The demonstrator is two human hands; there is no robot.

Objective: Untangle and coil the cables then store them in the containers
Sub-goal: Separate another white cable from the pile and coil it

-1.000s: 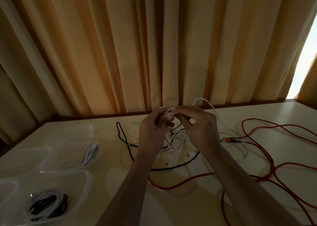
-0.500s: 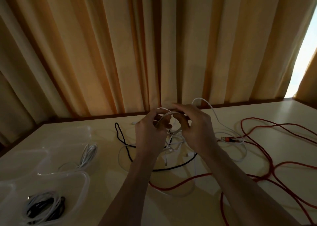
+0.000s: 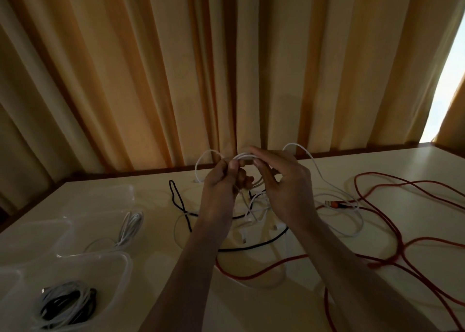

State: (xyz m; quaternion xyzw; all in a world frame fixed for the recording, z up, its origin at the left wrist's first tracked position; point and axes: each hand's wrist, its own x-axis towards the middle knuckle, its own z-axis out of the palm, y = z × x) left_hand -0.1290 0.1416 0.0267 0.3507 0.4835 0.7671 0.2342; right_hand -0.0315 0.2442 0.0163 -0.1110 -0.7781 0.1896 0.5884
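Observation:
Above the table's middle, my left hand (image 3: 221, 183) and my right hand (image 3: 284, 188) both grip a small coil of white cable (image 3: 241, 156). A loop of that cable sticks out to the left and a long strand arcs off to the right. Under my hands lies a tangle of white cables (image 3: 256, 213) crossed by a black cable (image 3: 181, 205). A long red cable (image 3: 392, 231) sprawls over the right half. Clear containers stand at the left: the near one (image 3: 118, 266) holds a coiled black-and-white bundle (image 3: 68, 306), the one behind it (image 3: 100, 221) a coiled white cable (image 3: 130, 223).
The cream table (image 3: 264, 306) ends at a dark wooden rim along the back, with orange curtains (image 3: 226, 67) hanging just behind. More clear containers (image 3: 32, 233) sit at the far left. A bright window gap (image 3: 450, 80) shows at the right.
My hands have kept turning the white coil and lifted it slightly; a fresh loop of white cable now stands out to the left of my left hand.

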